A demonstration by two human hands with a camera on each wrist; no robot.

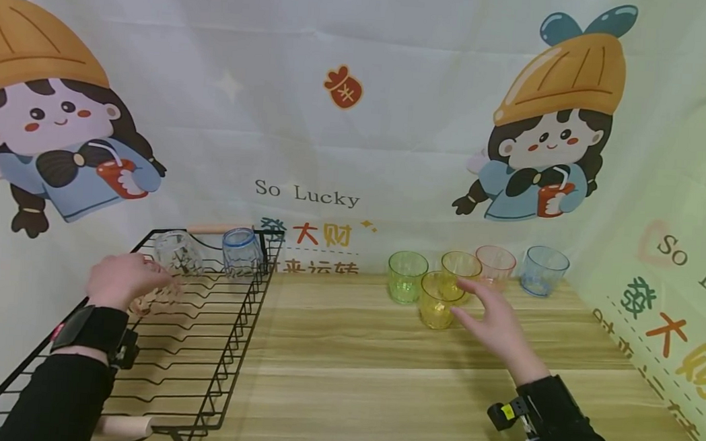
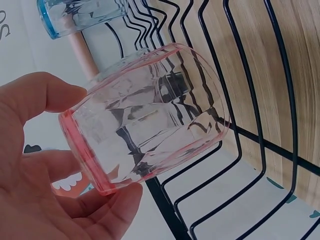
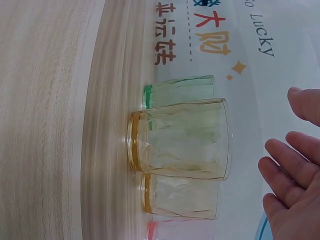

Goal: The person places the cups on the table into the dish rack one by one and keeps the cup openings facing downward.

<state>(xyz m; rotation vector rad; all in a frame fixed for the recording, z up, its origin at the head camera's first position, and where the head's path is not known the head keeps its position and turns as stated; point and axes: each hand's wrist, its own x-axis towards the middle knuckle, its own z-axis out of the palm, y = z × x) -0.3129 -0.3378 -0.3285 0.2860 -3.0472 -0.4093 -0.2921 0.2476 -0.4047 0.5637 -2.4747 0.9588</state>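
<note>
Before you is a tabletop (image 1: 331, 381) of pale, streaked wood grain, spreading across the lower middle and lower right of the head frame. On your table, right of centre, five tinted glasses stand upright in a loose cluster: a green glass (image 1: 406, 281), a front yellow glass (image 1: 437, 313), a rear yellow glass (image 1: 456, 267) just behind it, a pink glass (image 1: 496, 259) and, farthest right, a blue glass (image 1: 544, 276). At lower left you have a black wire rack (image 1: 243, 328), wood showing through its bars.

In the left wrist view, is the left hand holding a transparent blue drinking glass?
No, the left hand grips a transparent pink-tinted drinking glass, while the blue glass sits apart.
</note>
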